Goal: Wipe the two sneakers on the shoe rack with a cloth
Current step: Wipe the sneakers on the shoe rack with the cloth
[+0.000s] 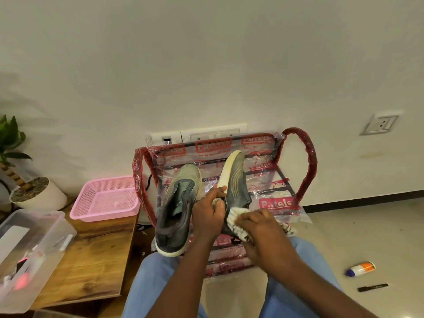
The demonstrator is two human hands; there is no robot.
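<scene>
White cloth (236, 222) with dark stripes is bunched under the person's right hand (260, 228). Its fingers curl over the cloth and press it against the side of a grey sneaker (237, 180), near the heel. The left hand (207, 214) grips the same sneaker by the pale edge of its sole, fingers wrapped round it. The sneaker is tipped on its side with the toe toward the wall.

It sits over the right half of the shoe rack (307, 171), a frame with red-wrapped loops at each end and clear, red-printed plastic across its bars. Whether it rests on the bars or is lifted just clear cannot be told. The second sneaker (179, 210) lies sole down on the left half of the rack, heel toward the person, with neither hand touching it.

The job looks roughly midway. One sneaker is under the cloth now, and its yellowed sole edge probably needs more passes. The other has a dull toe, but nothing shows whether it has been wiped, so it may be left to do.

Left of the rack, a wooden surface (96, 253) carries a pink basket (105, 198) just beside the rack and a clear plastic box (29, 244) farther off. A potted plant (34, 191) stands beyond them. Right of the rack, well apart on the floor, lie a small white and orange bottle (361, 269) and a black pen (372, 287).
</scene>
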